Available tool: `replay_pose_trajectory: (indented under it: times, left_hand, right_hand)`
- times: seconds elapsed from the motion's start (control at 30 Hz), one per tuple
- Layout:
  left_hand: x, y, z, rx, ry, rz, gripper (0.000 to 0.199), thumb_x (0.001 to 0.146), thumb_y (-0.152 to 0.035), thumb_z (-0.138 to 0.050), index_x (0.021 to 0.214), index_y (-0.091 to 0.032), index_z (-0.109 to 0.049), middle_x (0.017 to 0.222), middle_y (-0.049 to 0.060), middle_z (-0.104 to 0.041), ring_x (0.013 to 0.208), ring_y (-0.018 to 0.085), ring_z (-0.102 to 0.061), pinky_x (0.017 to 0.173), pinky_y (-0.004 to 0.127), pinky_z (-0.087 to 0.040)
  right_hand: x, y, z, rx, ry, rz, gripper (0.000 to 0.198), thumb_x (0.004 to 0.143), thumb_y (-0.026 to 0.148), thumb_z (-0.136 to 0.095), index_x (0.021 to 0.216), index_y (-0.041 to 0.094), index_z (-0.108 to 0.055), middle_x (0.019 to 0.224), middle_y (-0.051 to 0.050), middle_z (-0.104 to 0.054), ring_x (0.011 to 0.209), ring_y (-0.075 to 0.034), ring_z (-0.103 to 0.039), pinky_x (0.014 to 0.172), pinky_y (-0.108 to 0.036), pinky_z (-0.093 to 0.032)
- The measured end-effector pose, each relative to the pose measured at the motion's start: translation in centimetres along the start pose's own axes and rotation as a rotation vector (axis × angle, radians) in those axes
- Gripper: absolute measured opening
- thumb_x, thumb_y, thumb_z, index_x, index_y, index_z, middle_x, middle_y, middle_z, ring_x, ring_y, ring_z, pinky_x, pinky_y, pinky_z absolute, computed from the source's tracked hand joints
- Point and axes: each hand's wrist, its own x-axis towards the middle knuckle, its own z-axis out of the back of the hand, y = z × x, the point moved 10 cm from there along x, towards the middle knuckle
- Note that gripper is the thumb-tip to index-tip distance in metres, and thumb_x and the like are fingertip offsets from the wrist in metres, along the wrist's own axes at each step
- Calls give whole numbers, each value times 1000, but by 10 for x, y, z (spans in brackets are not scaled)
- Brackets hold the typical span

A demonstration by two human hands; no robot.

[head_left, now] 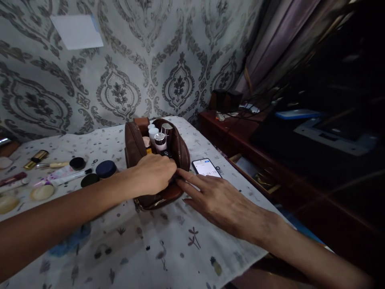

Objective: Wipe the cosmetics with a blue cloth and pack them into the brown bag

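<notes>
A brown zippered makeup bag (135,146) stands unzipped on the cloth. Small bottles and jars with white and silver caps stand upright inside, among them a silver-capped jar (160,141). My left hand (156,172) reaches into the near part of the bag with its fingers curled down. Its fingertips, and whatever they hold, are hidden. My right hand (207,190) is at the bag's right side, fingers stretched and apart, fingertips touching the bag's edge close to my left hand. Beyond the right hand lies a phone (206,167) with a lit timer screen.
Left of the bag lie a dark blue round container (106,169), a black-lidded jar (77,163), a makeup brush (54,165), a beige puff (42,192) and several tubes. A blue item (70,241) lies under my left forearm. An open drawer (255,172) borders the cloth at right.
</notes>
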Motion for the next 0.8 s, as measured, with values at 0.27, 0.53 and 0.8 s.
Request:
replay_pose_trajectory:
  times: [0.27, 0.53, 0.8]
  left_hand:
    - [-4, -1, 6, -23, 22, 73, 23, 88, -18, -53, 96, -12, -73, 95, 17, -76, 93, 30, -74, 70, 34, -57]
    - [-7, 2, 8, -8, -52, 13, 21, 90, -26, -58, 96, -15, -75, 92, 15, -76, 90, 26, -73, 74, 31, -56]
    - [-12, 6, 7, -12, 17, 5, 22, 88, -21, -56, 93, -15, -76, 87, 14, -76, 82, 25, -73, 70, 31, -54]
  right_hand:
    - [6, 4, 1, -3, 10, -20, 25, 92, 10, -49, 113, 7, -62, 131, -20, -63, 73, -22, -71, 62, -38, -61]
    - [14, 5, -1, 18, 82, -41, 26, 95, 18, -55, 117, 8, -61, 127, -19, -66, 82, -25, -74, 65, -40, -63]
    - [20, 3, 0, 18, 154, -60, 25, 93, 19, -58, 116, 9, -63, 130, -19, -64, 82, -25, -74, 69, -40, -63]
